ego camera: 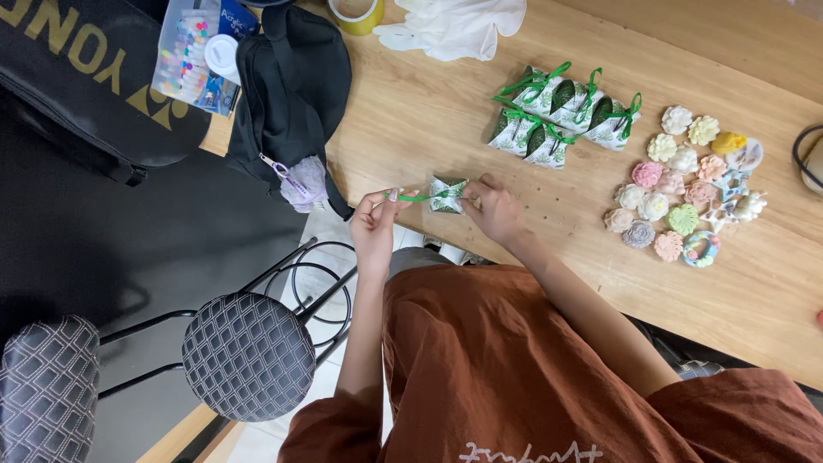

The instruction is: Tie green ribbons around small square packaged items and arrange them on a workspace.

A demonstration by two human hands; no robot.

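Pulling the green ribbon sideways at the edge of the surface carried the clearest risk, as I judged it: the small folded packet, white with a green leaf print, sat right at the wooden rim, and a tug that was too sharp could have drawn it off the edge toward the person's lap or loosened the fold before the tie was snug. The ribbon end was short beyond the fingertips, so it could also have slipped out of the pinch.

The left hand was nearly closed, thumb and forefinger pinched on the free end of the ribbon, the other fingers curled in; it hung just off the edge, beside the packet but not touching it. The right hand was partly closed, its fingertips pressed against the right side of the packet and apparently holding the ribbon there, though the exact grip was too small to tell.

Farther in lay a cluster of finished packets tied with green bows, well apart from the hands, and to the right a spread of small pastel flower-shaped pieces. A pair of white gloves and a roll of tape lay at the far edge. A black bag hung over the left corner, near the left hand.
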